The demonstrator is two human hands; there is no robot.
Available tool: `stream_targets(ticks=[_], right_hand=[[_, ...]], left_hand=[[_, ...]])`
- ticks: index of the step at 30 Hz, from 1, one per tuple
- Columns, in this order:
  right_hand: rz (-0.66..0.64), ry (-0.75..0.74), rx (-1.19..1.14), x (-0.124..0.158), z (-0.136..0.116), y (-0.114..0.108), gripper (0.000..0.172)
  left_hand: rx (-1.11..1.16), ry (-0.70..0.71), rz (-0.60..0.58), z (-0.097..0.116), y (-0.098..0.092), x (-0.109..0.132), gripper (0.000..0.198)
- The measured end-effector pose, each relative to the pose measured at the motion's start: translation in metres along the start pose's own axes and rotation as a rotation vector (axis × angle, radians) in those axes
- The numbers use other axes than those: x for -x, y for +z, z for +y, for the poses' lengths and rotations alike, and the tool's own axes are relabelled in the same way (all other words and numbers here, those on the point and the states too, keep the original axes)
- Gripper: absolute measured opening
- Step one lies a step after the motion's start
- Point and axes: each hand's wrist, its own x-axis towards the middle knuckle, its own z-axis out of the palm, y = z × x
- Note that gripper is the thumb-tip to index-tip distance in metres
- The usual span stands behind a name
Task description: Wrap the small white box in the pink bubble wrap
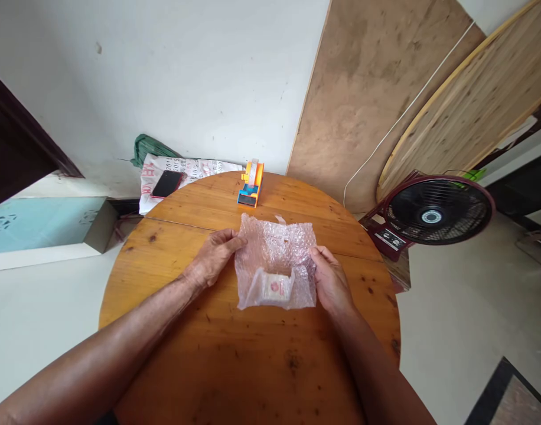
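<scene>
the left hand (215, 254) pinches the left edge of the bubble wrap (274, 241) between thumb and fingers, and the right hand (331, 278) grips the opposite edge; held from both sides, the sheet seems kept spread and steady at the middle of the desk (195, 366). the small white box (277, 288) with red print sits in the sheet's near part, where a fold seems to come up over it, probably as padding; whether it is fully covered i cannot tell. the tape dispenser (249, 192) stands near the desk's far edge, apart from both hands, perhaps to leave the sheet room. a phone (168, 184) lies farther left on a printed sack (212, 167).
</scene>
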Motion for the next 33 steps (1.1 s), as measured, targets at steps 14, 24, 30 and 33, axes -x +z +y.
stream_targets(ticks=[14, 24, 30, 33], right_hand=[[0.166, -0.352, 0.788, -0.02, 0.01, -0.025, 0.025], [0.173, -0.287, 0.871, -0.025, 0.016, -0.026, 0.041], [0.154, -0.286, 0.887, -0.024, 0.017, -0.025, 0.038], [0.16, -0.28, 0.897, -0.024, 0.016, -0.025, 0.04]], left_hand=[[-0.227, 0.166, 0.096, -0.012, -0.008, -0.017, 0.031], [-0.616, 0.702, 0.193, -0.001, -0.007, 0.007, 0.018], [-0.677, 0.87, -0.061, 0.006, -0.003, 0.021, 0.02], [-0.694, 0.836, -0.153, 0.007, -0.002, 0.022, 0.026]])
